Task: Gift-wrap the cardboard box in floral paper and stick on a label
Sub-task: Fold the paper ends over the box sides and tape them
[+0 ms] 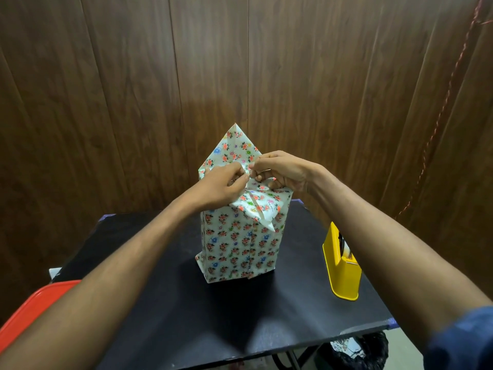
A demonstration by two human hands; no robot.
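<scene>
Dark wood-panelled wall behind black table

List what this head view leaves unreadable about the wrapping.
- Top fold of the box: hidden under left hand and right hand.
- Tape between the fingers: too small.
- Roll in yellow dispenser: mostly hidden by its body.
- Label: not visible.

We see no readable text; small print on the floral paper is too blurred.
</scene>
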